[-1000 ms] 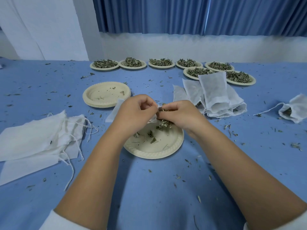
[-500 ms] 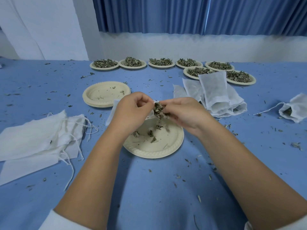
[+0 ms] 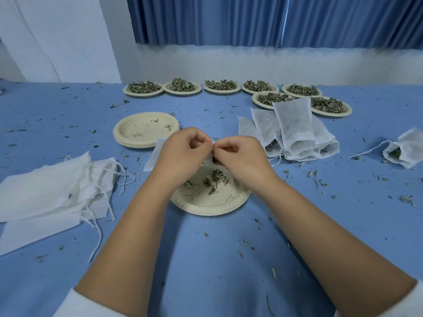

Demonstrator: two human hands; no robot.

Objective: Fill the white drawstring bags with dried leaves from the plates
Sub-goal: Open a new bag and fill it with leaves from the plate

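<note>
My left hand (image 3: 183, 152) and my right hand (image 3: 240, 156) meet above a cream paper plate (image 3: 206, 204) that holds a few scraps of dried leaves (image 3: 217, 177). Both hands pinch the mouth of a white drawstring bag (image 3: 155, 154), whose body sticks out to the left behind my left hand. Most of the bag is hidden by my fingers. A pile of filled white bags (image 3: 295, 131) lies to the right of my hands. Flat empty bags (image 3: 45, 191) lie at the left.
Several plates heaped with dried leaves (image 3: 182, 86) line the far side of the blue table. A stack of empty plates (image 3: 146, 129) stands behind my left hand. One more part-filled bag (image 3: 405, 149) lies at the far right. Leaf crumbs are scattered everywhere.
My right hand carried a clump of leaves up from the plate to the bag's mouth. Now the clump is out of sight and both hands pinch the opening, slightly higher than before.
</note>
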